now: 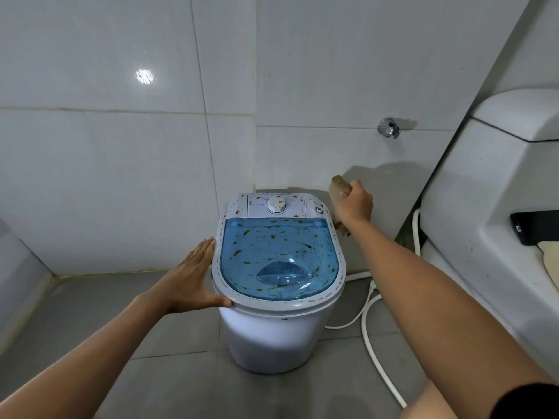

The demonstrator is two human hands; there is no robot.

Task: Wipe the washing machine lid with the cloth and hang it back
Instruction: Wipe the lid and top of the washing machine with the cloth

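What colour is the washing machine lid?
Translucent blue lid, speckled with brownish smears; seen in the head view.

The washer [276, 322], a small white tub, is standing upright on the floor. Its translucent blue lid [276, 258] is lying closed and flat, showing brown smears across the top and white rim. The tan ribbed cloth [339, 189] is hanging bunched just beside the washer's back right corner.

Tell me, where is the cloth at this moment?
In the head view the cloth is gripped in the right hand, raised beside the back right corner of the washing machine, near the tiled wall.
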